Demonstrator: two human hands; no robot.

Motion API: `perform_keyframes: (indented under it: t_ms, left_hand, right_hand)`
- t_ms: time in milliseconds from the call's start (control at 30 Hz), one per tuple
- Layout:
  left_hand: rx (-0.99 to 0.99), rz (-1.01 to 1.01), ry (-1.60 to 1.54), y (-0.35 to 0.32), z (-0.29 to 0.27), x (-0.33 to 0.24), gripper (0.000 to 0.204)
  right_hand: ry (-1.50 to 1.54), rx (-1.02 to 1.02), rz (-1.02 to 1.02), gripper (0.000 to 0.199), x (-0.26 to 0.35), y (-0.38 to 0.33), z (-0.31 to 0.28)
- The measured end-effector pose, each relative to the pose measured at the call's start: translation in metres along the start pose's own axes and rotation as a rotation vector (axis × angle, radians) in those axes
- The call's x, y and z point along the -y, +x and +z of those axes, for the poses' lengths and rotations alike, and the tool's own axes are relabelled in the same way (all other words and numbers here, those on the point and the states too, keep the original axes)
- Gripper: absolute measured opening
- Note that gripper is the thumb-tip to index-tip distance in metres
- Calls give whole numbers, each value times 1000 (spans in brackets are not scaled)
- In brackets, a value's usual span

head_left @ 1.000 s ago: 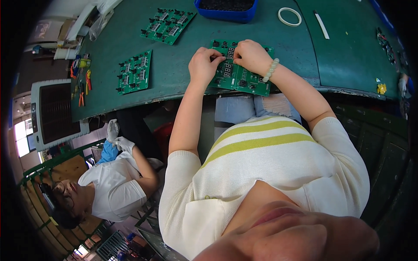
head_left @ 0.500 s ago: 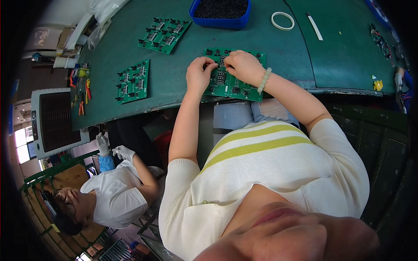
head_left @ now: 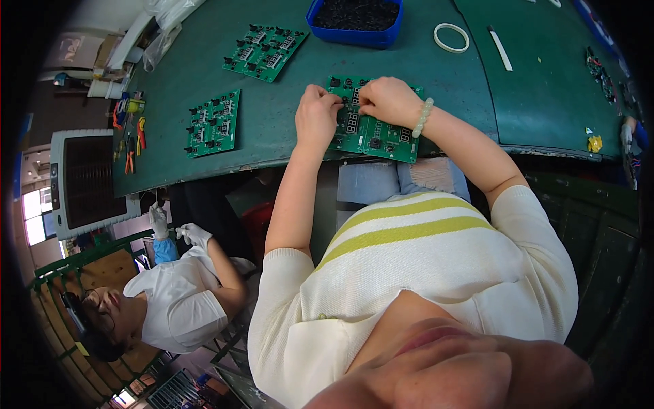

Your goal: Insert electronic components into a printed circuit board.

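A green circuit board [head_left: 360, 143] with black knobs and digit displays lies near the table's front edge, partly covered by my hands. At its left side my left hand [head_left: 316, 114] has thumb and fingers pinched together over a small dark part on the board. My right hand [head_left: 391, 101], a beaded bracelet on its wrist, reaches over the board's upper middle. Its fingers are curled and closed beside a digit display. Whatever sits between the fingertips of either hand is too small or hidden to make out.
Two more populated boards, one farther back [head_left: 266, 53] and one at left [head_left: 214, 124], rest on the green table. Behind stands a blue bin [head_left: 355, 34] of small black parts. A tape ring [head_left: 451, 38] and pliers [head_left: 130, 155] lie around. At left sits a gloved co-worker [head_left: 178, 300].
The whole view has shifted slightly, moving the table's things a little to the right. Both hands stay on the same board, with only small finger movements.
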State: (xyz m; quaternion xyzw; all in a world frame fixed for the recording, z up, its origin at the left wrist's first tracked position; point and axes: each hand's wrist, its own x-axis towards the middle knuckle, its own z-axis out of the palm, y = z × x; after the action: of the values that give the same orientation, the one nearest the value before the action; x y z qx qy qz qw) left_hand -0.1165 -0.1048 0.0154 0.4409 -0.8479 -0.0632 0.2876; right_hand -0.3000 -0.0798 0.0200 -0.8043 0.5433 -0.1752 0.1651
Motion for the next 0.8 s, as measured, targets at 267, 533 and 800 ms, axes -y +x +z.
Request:
perform_keyframes:
  t_ms: [267,533,800]
  left_hand:
    - [219,-195,-226,8,-2,13,13]
    - [98,-173,-203,-6,11,14,13]
    - [-118,-413,-189,-24,8,13,7]
  right_hand:
    - [54,-586,-31,20,-52,66,-59]
    - [-303,10,87,39,-109,139,-41]
    - [-251,102,107,37,-132,158,-29]
